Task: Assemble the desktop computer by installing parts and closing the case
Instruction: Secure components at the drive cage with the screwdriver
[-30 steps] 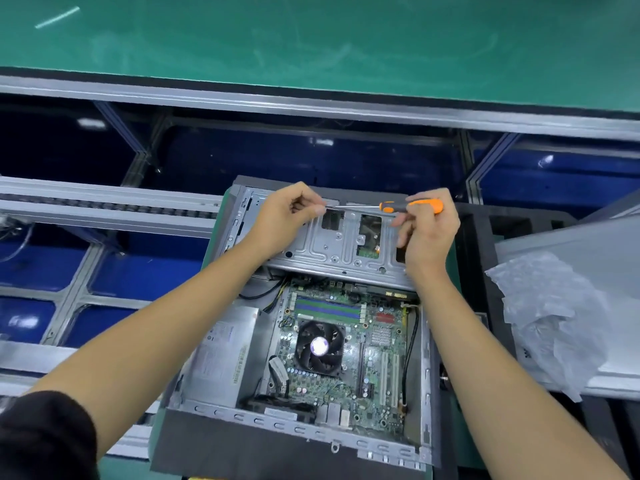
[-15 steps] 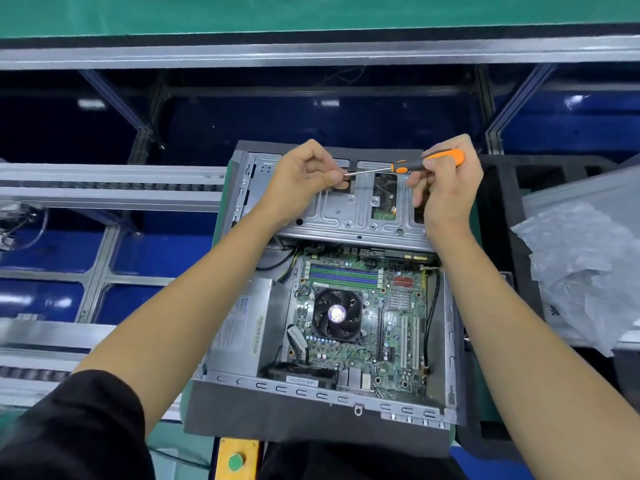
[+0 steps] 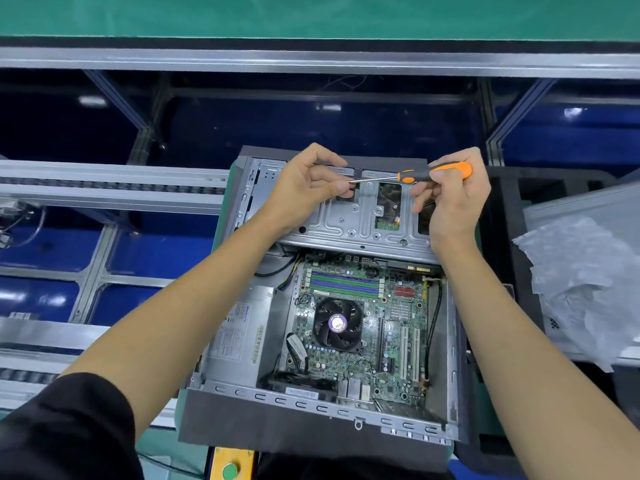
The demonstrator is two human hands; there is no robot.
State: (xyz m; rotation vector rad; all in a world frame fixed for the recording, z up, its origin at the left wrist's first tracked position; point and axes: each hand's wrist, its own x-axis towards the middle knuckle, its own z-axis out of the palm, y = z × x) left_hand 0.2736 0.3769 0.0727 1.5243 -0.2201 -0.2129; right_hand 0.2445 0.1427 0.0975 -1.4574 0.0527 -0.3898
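An open desktop case (image 3: 221,386) lies flat in front of me, showing its motherboard (image 3: 391,327), a black CPU fan (image 3: 337,323) and a grey power supply (image 3: 239,337). A silver drive cage (image 3: 349,220) spans the case's far end. Above the cage, my right hand (image 3: 450,199) grips an orange and black screwdriver (image 3: 436,173) held level, shaft pointing left. My left hand (image 3: 304,185) pinches the shaft's tip between curled fingers; anything small held there is hidden.
A grey side panel (image 3: 581,206) with crumpled clear plastic wrap (image 3: 585,282) lies to the right on black foam (image 3: 502,216). Aluminium conveyor rails (image 3: 104,183) run on the left. A yellow box with a green button (image 3: 230,465) sits at the near edge.
Both hands keep the same hold on the screwdriver above the drive cage. The view has shifted slightly; the screwdriver now lies a little more level.
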